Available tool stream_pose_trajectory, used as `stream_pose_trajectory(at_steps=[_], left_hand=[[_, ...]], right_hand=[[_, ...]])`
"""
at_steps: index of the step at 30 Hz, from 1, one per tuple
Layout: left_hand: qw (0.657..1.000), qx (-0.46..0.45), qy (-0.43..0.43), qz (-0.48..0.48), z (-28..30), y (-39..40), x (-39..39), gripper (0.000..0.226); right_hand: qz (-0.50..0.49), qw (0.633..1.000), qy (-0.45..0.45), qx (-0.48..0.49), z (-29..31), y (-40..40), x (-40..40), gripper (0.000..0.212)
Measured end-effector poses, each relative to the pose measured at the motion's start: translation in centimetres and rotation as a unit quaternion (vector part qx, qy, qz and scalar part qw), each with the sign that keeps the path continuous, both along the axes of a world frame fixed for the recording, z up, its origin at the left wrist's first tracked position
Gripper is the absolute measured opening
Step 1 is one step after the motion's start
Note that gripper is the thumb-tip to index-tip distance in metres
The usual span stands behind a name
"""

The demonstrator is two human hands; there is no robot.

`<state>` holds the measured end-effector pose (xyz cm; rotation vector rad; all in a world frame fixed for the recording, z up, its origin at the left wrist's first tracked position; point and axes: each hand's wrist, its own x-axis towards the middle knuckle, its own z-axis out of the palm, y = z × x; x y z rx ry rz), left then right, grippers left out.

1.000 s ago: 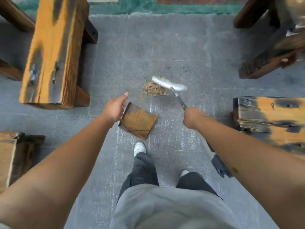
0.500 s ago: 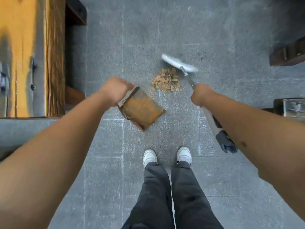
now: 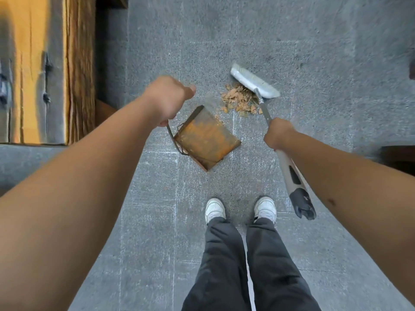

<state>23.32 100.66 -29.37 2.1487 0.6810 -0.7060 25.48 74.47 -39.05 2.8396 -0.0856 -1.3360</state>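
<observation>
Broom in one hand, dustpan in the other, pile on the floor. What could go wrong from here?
1. The dustpan, held by its wire handle in the left hand, looks tilted and apart from the debris pile; flakes may slide under or past its lip.
2. The broom, gripped in the right hand, has its head right behind loose, light flakes; a hard stroke could scatter them over the floor.

Even soft daylight, faint shadows, wide-angle bending at edges, motion blur at left and corners
</observation>
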Motion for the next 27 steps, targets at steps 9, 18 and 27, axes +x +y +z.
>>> stream_pose_trajectory(at_steps=[9,18,27], left_hand=[[0.999,-0.042,-0.001,-0.006,1.7,-2.8,2.4,0.03],[0.999,-0.037,-0.021,-0.031,2.2,-6.0,4.6,0.025],[0.999,0.001,-0.037,-0.021,1.6,-6.7,1.9,0.032]], right_hand=[[-0.016,0.997,0.03,0.063,1.4,-0.1,-4.7,0.033],[0.031,0.993,0.076,0.088,2.3,0.0,-12.3,0.038],[0.119,0.985,0.08,0.1,3.6,-2.1,-15.4,0.044]])
